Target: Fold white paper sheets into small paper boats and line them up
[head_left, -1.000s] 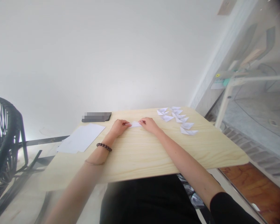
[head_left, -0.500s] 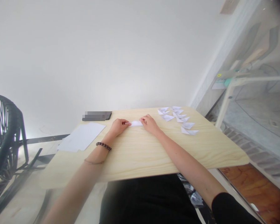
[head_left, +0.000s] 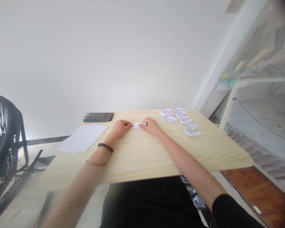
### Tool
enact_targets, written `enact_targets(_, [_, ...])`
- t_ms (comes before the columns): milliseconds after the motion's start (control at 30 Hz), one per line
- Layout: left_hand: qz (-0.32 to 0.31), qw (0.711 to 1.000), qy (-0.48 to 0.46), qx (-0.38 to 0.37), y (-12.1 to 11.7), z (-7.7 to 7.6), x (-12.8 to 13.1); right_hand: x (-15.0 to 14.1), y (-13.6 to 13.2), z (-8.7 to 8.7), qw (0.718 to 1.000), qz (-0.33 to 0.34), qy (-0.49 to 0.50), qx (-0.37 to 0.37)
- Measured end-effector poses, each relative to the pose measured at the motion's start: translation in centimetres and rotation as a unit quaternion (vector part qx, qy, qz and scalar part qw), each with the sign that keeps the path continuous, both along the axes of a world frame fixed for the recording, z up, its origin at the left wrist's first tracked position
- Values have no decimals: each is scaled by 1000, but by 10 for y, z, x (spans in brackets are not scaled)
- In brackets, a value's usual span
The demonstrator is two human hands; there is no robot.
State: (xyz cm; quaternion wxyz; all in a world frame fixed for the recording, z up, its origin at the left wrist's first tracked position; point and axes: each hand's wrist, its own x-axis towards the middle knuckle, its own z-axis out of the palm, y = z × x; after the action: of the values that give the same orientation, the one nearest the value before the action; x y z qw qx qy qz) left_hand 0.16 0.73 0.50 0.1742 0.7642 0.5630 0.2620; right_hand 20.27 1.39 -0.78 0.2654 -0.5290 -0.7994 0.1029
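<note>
Between the left hand [head_left: 122, 127] and the right hand [head_left: 151, 125], a narrow folded strip of white paper [head_left: 136, 125] is held over the pale wood-grain tabletop [head_left: 142, 158], its left end clamped by the left thumb and fingers, its right part by the right. Both forearms [head_left: 185, 160] are stretched forward and angled inward, the left one ringed by a dark beaded bracelet [head_left: 106, 146]. Compared with half a second ago, the right thumb has been brought inward along the strip.

On the table [head_left: 142, 158], loose sheets [head_left: 84, 137] lie toward nine o'clock, an obscured object [head_left: 97, 117] at ten, folded papers [head_left: 184, 120] from one to three; near centre, a paper piece [head_left: 136, 125] between left hand [head_left: 121, 127] and right hand [head_left: 152, 126].
</note>
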Motion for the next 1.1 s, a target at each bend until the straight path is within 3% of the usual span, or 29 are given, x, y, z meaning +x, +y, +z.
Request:
enact_targets(467, [13,998,55,35,3,-2,1,0,4,-1,997,-65,35,-27])
enact_targets(867, [-6,999,30,15,6,-5,-3,0,9,-5,995,-64,65,-34])
enact_targets(1100, [-14,997,72,40,7,-1,-4,3,12,-7,993,-58,95,-39])
